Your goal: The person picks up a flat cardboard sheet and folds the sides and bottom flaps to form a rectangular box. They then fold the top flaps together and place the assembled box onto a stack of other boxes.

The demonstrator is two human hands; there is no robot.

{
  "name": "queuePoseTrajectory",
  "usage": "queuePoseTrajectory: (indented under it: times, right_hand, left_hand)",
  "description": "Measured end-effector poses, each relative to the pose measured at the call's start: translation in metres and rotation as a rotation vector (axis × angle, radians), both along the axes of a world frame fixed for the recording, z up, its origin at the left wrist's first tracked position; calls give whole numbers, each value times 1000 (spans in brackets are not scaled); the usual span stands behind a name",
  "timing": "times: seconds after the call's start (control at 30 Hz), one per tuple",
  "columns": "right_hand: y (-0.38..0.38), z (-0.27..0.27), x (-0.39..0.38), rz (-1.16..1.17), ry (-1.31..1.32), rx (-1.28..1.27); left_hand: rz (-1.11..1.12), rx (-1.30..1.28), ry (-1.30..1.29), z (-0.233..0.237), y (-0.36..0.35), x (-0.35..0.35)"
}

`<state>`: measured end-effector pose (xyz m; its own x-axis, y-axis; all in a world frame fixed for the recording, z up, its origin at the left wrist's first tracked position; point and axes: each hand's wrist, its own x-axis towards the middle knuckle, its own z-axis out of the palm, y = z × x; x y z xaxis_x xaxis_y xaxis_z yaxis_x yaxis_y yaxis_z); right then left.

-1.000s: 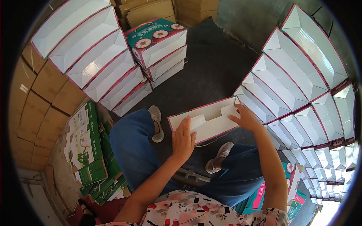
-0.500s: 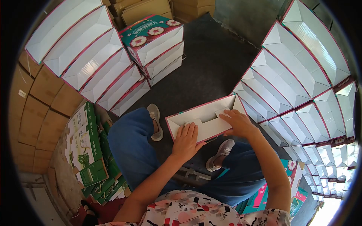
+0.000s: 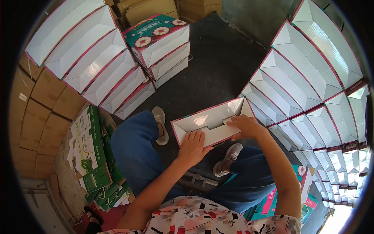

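Observation:
An open carton [image 3: 210, 120], white inside with a red edge, stands between my knees. Its near flap has a notch in the middle and is folded down into the opening. My left hand [image 3: 191, 146] lies on the left part of this flap, fingers stretched flat and thumb out over the near edge. At the right part, my right hand [image 3: 246, 127] has its fingers bent over the flap and its thumb against the near side, gripping the carton. The carton's underside is hidden.
Open white cartons [image 3: 307, 74] are stacked high on the right. More stand in a stack [image 3: 93, 58] at left, beside a shorter pile with a printed teal top [image 3: 156, 33]. Brown boxes [image 3: 50, 93] line the left wall, near flattened green-and-white cartons [image 3: 91, 152].
The flap has gone down deeper into the carton, and more of the far inner wall shows. Both hands have shifted only slightly with it.

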<state>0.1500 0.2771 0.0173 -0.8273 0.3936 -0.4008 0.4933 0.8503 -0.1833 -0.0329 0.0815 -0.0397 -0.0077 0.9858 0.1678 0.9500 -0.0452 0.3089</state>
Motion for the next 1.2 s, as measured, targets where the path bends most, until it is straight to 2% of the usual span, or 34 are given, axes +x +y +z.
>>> queuePoseTrajectory:
  times: [0.33, 0.43, 0.53, 0.57, 0.63, 0.73, 0.77, 0.87, 0.9, 1.0, 1.07, 1.2]
  right_hand:
    - [-9, 11, -1, -114, 50, -32]
    - [-8, 3, 7, -70, 167, 21]
    - [-1, 23, 8, -315, 409, -121]
    - [9, 19, 12, -394, 486, -46]
    - [36, -1, 25, -554, 641, 110]
    - [62, -35, 43, -814, 517, 67]
    - [69, -45, 46, -833, 469, -26]
    - [73, -58, 41, -798, 436, -262]
    - [73, -55, 38, -817, 419, -262]
    - [59, -37, 30, -879, 396, -312]
    - [49, -18, 25, -911, 438, -392]
    - [39, -2, 30, -801, 686, -304]
  left_hand:
    - [23, 18, -32, 6, -2, 2]
    - [39, 112, -24, 9, -8, 3]
    - [114, 258, -82, 16, -14, -1]
    - [148, 311, -115, 18, -15, -5]
    - [351, 394, -258, 15, -15, -19]
    - [656, 388, -599, -13, -9, -42]
    - [757, 359, -737, -23, -7, -48]
    - [661, -57, -1530, -29, -5, -64]
    - [766, -65, -1425, -31, -2, -59]
    - [807, -165, -1509, -20, -10, -58]
    - [795, -98, -1438, -18, -11, -58]
    - [656, 86, -1352, -24, -14, -70]
